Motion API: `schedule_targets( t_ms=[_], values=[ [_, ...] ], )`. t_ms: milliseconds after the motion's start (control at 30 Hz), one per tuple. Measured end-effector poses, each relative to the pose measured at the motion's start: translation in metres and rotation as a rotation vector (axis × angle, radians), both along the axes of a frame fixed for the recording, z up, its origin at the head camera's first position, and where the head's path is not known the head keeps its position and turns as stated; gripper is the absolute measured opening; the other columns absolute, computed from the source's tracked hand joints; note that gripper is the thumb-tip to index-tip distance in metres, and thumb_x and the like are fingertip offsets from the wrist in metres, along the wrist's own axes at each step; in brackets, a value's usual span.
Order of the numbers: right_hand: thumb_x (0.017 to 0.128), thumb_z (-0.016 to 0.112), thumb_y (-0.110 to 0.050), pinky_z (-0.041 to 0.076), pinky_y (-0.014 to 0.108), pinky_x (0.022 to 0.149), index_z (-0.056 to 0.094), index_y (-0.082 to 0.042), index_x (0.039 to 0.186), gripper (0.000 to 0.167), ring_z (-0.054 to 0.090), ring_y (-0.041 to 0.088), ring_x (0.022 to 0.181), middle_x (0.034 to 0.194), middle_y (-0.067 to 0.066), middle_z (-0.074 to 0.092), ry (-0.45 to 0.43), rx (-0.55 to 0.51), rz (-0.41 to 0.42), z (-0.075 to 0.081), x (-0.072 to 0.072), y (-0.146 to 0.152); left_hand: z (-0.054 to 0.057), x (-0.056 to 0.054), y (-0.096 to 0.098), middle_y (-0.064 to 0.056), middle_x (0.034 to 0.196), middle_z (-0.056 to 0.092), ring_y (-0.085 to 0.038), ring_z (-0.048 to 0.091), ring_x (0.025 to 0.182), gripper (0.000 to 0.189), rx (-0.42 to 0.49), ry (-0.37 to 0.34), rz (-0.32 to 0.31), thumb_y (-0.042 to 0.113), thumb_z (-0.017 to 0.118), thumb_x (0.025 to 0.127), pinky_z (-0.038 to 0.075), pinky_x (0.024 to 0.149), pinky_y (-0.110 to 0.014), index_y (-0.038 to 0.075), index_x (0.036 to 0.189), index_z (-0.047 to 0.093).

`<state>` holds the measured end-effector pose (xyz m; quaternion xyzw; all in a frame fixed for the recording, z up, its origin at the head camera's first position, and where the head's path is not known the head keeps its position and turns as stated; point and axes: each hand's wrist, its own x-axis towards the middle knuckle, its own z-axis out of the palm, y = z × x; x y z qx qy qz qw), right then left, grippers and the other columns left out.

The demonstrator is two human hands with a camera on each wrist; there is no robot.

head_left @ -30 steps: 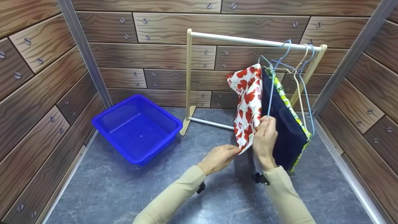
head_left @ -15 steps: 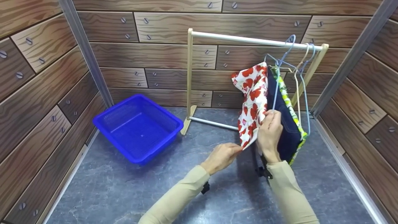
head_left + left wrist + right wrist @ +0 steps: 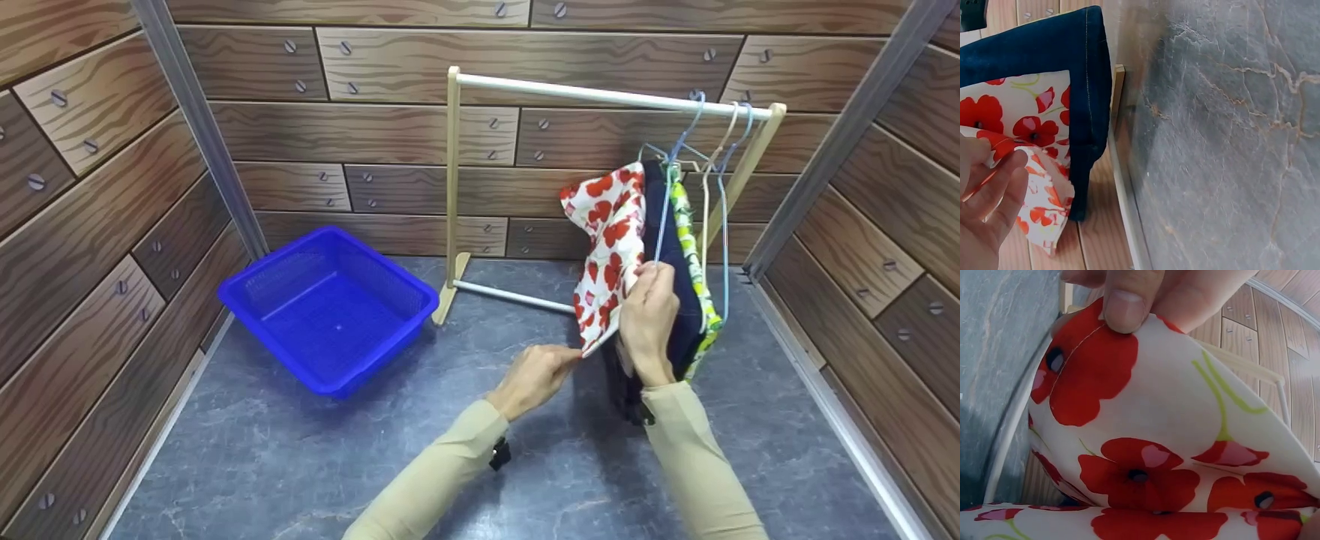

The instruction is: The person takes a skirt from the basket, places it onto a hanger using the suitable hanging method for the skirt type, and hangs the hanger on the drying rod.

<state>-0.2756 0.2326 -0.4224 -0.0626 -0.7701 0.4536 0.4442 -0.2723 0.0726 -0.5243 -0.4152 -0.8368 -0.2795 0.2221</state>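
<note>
A white garment with red poppies [image 3: 609, 232] hangs at the front of the rack, its upper part on a blue wire hanger [image 3: 664, 217]. My left hand [image 3: 534, 376] pinches the garment's lower corner and draws it out taut. My right hand [image 3: 649, 311] grips the lower end of the hanger's side wire next to the garment's edge. In the left wrist view, my left fingers [image 3: 1002, 199] hold the folded poppy cloth [image 3: 1039, 132]. The right wrist view is filled by poppy cloth [image 3: 1140, 399] with a thumb [image 3: 1124, 309] on its seamed corner; which hand it belongs to I cannot tell.
A dark blue garment [image 3: 660, 247] and a yellow-green patterned one [image 3: 686, 225] hang behind, with a cream hanger [image 3: 705, 247] and another blue hanger [image 3: 726, 247]. The white rail [image 3: 570, 91] runs above. A blue basket [image 3: 326, 382] stands at left on the grey floor.
The poppy garment and my right hand have shifted slightly right and up. The lower parts of the dark and yellow-green garments have swung left. Both hands keep their hold.
</note>
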Motion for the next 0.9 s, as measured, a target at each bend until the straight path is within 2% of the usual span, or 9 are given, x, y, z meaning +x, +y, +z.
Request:
schedule_targets(
  t_ms=[167,300,467,567,667,767,900],
  values=[
    [0.106,0.032,-0.024,0.042,0.044,0.065,0.055,-0.001,0.098,0.033,0.054,0.036,0.071,0.076,0.017,0.056,-0.025,-0.006,-0.013,-0.006,-0.001,0.004,-0.003,-0.001,-0.001,0.001,0.104,0.076,-0.012,0.072,0.094,0.020,0.014,-0.039,-0.021,0.015,0.056,0.099,0.054,0.084,-0.017,0.015,0.108,0.074],
    [0.106,0.031,-0.026,0.042,0.045,0.065,0.055,-0.001,0.100,0.035,0.054,0.036,0.070,0.080,0.019,0.060,-0.034,0.008,-0.024,-0.008,-0.001,0.006,-0.003,-0.002,-0.002,0.001,0.103,0.076,-0.011,0.072,0.094,0.020,0.036,-0.069,-0.028,0.014,0.056,0.099,0.055,0.083,-0.016,0.014,0.107,0.074],
    [0.106,0.033,-0.024,0.043,0.044,0.071,0.060,-0.002,0.118,0.037,0.056,0.035,0.076,0.096,0.022,0.066,-0.032,0.029,-0.004,-0.007,0.000,0.011,-0.002,-0.004,-0.002,0.000,0.105,0.076,-0.011,0.072,0.097,0.021,0.046,-0.077,-0.018,0.014,0.056,0.099,0.054,0.085,-0.017,0.014,0.108,0.075],
    [0.104,0.037,-0.021,0.043,0.044,0.071,0.056,-0.002,0.131,0.038,0.053,0.034,0.074,0.085,0.021,0.061,-0.023,0.044,0.002,-0.004,0.002,0.014,-0.002,-0.004,-0.002,0.001,0.105,0.075,-0.011,0.072,0.098,0.021,0.045,-0.071,-0.010,0.015,0.056,0.100,0.054,0.086,-0.017,0.014,0.109,0.074],
    [0.102,0.042,-0.019,0.040,0.037,0.066,0.053,-0.005,0.137,0.039,0.047,0.026,0.066,0.074,0.011,0.051,-0.016,0.054,-0.009,-0.001,0.005,0.017,-0.003,-0.003,-0.002,0.001,0.105,0.076,-0.011,0.072,0.097,0.020,0.046,-0.056,-0.001,0.015,0.057,0.099,0.054,0.087,-0.017,0.014,0.110,0.074],
    [0.099,0.048,-0.017,0.035,0.030,0.061,0.056,-0.008,0.135,0.038,0.043,0.017,0.062,0.072,0.002,0.049,-0.005,0.067,-0.026,0.002,0.008,0.019,-0.005,-0.002,-0.002,0.001,0.102,0.076,-0.010,0.072,0.093,0.018,0.049,-0.051,-0.008,0.014,0.060,0.097,0.054,0.084,-0.015,0.013,0.108,0.075],
    [0.095,0.056,-0.012,0.031,0.026,0.060,0.061,-0.005,0.127,0.033,0.039,0.010,0.059,0.068,-0.001,0.045,0.037,0.083,-0.046,0.002,0.011,0.021,-0.008,0.000,-0.003,0.001,0.098,0.076,-0.007,0.071,0.086,0.016,0.046,-0.069,-0.037,0.015,0.062,0.096,0.053,0.077,-0.010,0.013,0.106,0.075]
  ],
)
